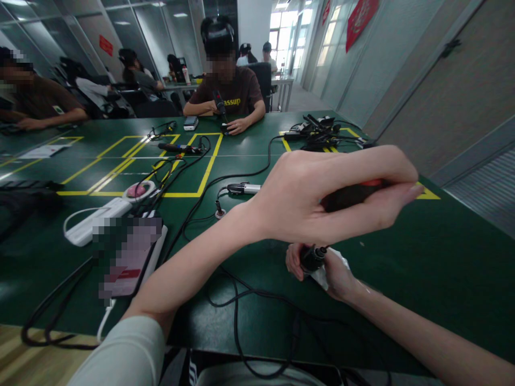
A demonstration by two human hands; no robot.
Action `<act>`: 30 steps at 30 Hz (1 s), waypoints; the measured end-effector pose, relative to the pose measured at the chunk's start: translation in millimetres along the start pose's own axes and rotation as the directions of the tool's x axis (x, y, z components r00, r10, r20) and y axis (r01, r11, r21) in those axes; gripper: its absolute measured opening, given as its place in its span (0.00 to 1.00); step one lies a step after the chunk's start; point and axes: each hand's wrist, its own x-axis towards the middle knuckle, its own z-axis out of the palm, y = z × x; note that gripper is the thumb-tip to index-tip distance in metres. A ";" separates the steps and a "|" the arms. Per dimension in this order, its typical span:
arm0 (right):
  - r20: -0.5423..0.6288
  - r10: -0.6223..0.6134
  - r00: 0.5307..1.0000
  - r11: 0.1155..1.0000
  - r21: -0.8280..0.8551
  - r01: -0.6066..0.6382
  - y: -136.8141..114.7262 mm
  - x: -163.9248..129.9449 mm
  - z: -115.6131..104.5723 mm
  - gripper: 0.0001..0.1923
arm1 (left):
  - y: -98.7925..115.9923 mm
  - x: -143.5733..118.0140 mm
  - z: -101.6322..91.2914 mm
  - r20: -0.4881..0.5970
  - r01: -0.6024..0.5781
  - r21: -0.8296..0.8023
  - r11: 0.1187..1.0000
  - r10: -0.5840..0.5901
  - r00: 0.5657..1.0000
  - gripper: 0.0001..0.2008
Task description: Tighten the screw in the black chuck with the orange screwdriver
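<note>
My left hand (338,195) is raised close to the camera, its thumb and fingers closed together. In the gap between them shows a dark thing with a red part (370,183); most of it is hidden. Lower down, just above the table, my right hand (340,273) is closed around a black cylindrical piece (313,258) with a narrower stepped end. A crumpled white wrapper or tissue (322,277) lies between that hand and the black piece. My left hand covers the space just beyond the right one.
On the green table (402,289) are looping black cables (237,295), a phone (129,257), a white power strip (98,221), a tape roll (139,190), a silver-black pen-like tool (243,188) and a pile of black tools (316,131). A co-worker (225,86) sits opposite, holding an electric screwdriver (219,103).
</note>
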 end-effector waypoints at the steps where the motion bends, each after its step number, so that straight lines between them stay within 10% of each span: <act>1: 0.000 0.000 1.000 1.000 0.003 0.000 0.2 0.0 -0.2 0.25 | 0.0 0.1 0.1 0.005 -0.002 -0.023 1.000 0.002 1.000 0.13; 30: 0.018 -0.024 1.000 1.000 0.017 0.023 3.7 -0.8 -2.3 0.25 | 3.1 -0.7 -9.3 0.153 0.021 0.022 1.000 -0.024 0.988 0.16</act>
